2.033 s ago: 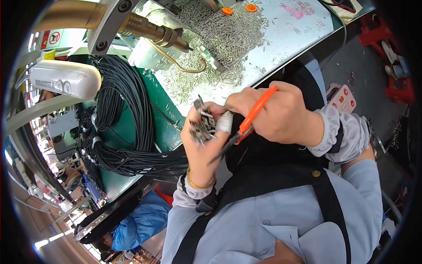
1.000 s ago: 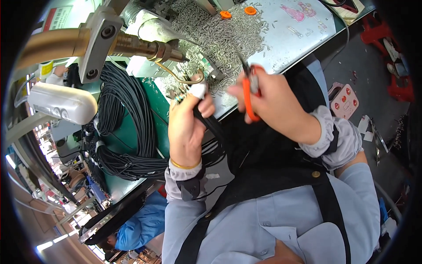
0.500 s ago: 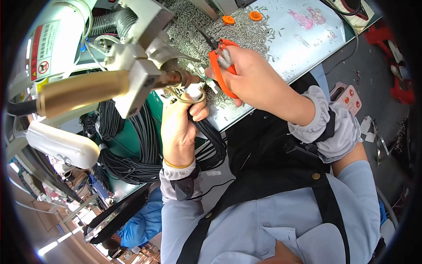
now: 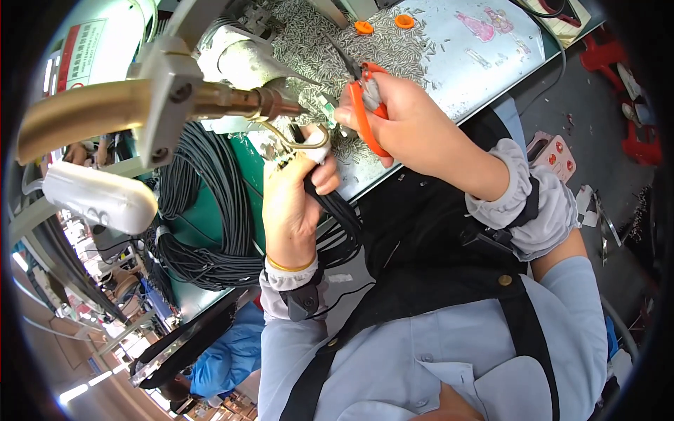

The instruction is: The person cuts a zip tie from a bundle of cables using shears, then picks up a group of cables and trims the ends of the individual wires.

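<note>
My left hand is closed around a bundle of black cables, which hangs down past my fingers. White cloth covers the tip of at least one finger. Closed on orange-handled pliers, my right hand holds their dark jaws pointing up and away. A small green-and-white piece lies just beside the right fingertips; whether they touch it I cannot tell. The metal nozzle of a brass-coloured machine head points at the gap between my hands. A bent brass tube curves in front of my left fingers.
Many small metal pins cover the far worktop, with two orange caps among them. Coiled black cable lies on the green surface at left. A white rounded machine part juts in. Red stools stand at right.
The brass-coloured head has shifted up and left in view, and more of its nozzle shows. Both hands have moved slightly right, still holding the cables and the pliers.
</note>
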### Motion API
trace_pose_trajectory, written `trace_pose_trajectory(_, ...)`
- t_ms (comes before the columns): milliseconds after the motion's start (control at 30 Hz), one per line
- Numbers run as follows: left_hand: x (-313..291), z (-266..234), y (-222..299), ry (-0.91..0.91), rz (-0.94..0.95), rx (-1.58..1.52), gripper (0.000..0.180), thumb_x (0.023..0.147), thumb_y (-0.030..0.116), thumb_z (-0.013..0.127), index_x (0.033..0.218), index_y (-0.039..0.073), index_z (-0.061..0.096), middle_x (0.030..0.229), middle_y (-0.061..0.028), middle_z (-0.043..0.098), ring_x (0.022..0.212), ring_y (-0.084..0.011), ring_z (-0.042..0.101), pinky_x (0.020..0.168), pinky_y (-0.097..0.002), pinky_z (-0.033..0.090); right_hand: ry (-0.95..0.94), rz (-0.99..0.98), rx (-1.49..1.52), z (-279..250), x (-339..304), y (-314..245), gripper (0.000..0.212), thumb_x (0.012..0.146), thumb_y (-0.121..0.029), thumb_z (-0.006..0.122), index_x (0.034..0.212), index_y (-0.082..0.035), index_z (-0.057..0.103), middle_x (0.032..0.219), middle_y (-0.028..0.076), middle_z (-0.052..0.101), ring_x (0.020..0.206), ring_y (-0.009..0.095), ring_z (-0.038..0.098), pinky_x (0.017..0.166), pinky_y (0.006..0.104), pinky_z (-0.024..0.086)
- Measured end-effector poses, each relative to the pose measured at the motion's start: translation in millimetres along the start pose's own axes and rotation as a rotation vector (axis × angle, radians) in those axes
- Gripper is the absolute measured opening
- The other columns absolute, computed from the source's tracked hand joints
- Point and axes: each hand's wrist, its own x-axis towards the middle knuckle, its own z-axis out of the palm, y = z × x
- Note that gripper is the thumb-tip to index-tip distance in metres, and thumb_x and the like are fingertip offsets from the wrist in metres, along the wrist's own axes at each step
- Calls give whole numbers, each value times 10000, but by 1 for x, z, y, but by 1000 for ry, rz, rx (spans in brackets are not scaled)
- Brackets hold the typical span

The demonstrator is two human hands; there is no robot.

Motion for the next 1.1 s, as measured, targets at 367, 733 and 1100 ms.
trace_pose_trajectory(367, -50, 15, -39, 64, 319, 320, 182, 776, -9, 532, 952, -41, 562, 792, -99, 592, 657, -154, 559, 632, -235, 446, -2, -363, -238, -3, -33, 0, 158, 802, -133, 610, 756, -13, 517, 576, -14, 467, 426, 45, 410, 400, 201, 342)
trace_pose_trajectory(733, -57, 18, -49, 200, 549, 498, 207, 717, -103, 559, 907, -24, 535, 836, -74, 551, 616, -114, 515, 610, -215, 421, -102, 123, 169, 3, -51, -14, 170, 814, -120, 574, 706, -9, 504, 564, 17, 483, 370, 66, 431, 364, 182, 311)
trace_pose_trajectory(1100, -56, 13, -29, -49, 68, -177, 231, 727, -108, 546, 929, 0, 518, 811, -62, 534, 506, -69, 433, 406, -185, 310, -135, -475, -139, 4, -43, 25, 320, 874, -261, 492, 669, -16, 476, 530, 25, 470, 309, 87, 391, 309, 202, 281)
